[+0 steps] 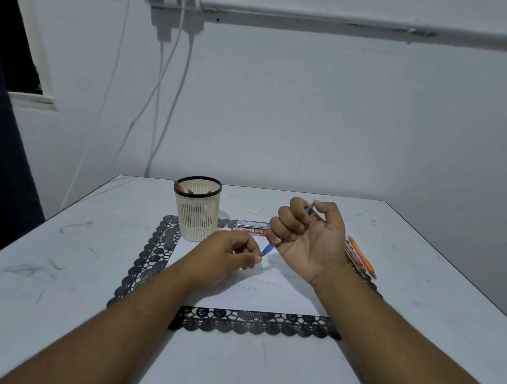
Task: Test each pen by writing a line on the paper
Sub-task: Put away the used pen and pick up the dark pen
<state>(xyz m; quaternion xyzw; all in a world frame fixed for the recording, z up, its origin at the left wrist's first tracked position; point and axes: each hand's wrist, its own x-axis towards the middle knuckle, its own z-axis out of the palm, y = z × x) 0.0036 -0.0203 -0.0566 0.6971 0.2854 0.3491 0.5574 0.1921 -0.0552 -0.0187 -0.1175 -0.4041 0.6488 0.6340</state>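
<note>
Here the blue pen (268, 249) is off the sheet, held in the air above the white paper (267, 295), which lies on a black lace placemat (146, 262) on the table (53, 265). The right hand (309, 237) is turned palm up with its fingers curled round the barrel, the pen's top end poking out beside the thumb. The left hand (231, 251) pinches at the pen's lower tip; whether it holds a cap there is too small to tell. The risk, as I judge it, is a slip: pulling at the tip with the pen gripped in a fist could flick it loose or smear ink on fingers, and the fist must change to a writing hold before any line is drawn. More pens stand in a mesh pen cup (196, 208) just beyond the paper, and others lie in a bundle (360, 258) behind the right wrist.
</note>
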